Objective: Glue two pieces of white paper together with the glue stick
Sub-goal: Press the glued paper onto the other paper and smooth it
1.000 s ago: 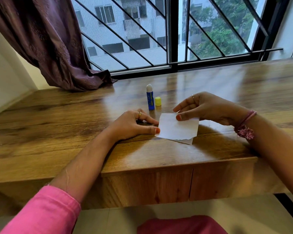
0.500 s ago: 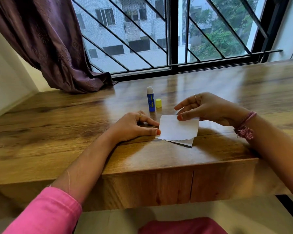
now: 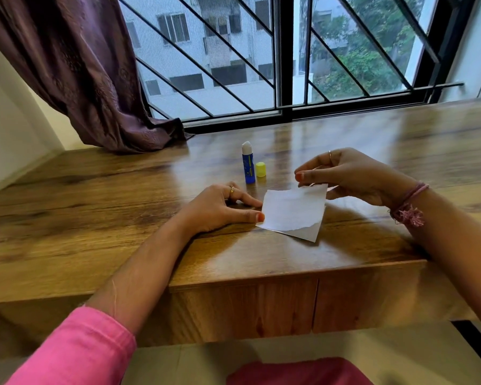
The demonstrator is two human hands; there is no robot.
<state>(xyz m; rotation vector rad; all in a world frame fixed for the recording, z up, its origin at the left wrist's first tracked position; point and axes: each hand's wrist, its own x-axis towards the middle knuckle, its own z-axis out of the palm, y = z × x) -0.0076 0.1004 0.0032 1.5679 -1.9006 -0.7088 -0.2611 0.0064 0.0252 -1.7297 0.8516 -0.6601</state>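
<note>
On the tabletop [image 3: 122, 245], near its front edge, two pieces of white paper [image 3: 292, 211] are laid one over the other, apparently already joined. The left hand [image 3: 220, 208] is rested beside them, its grip relaxed; the far corner is pinched by the right hand [image 3: 345, 173]. Beyond, the glue stick [image 3: 247, 165] stands uncapped beside its yellow cap [image 3: 260, 169]; pressing and recapping seem left.

We had the two bits of white paper [image 3: 290, 212] stacked near the edge of the wooden desk [image 3: 95, 218], the top one with a torn lower edge. Our left hand [image 3: 220, 208] rested on the desk with fingertips touching the paper's left side, and our right hand [image 3: 345, 176] pinched its far right corner. The glue stick [image 3: 248, 166] stood uncapped just behind, its yellow cap [image 3: 260, 169] right beside it.
</note>
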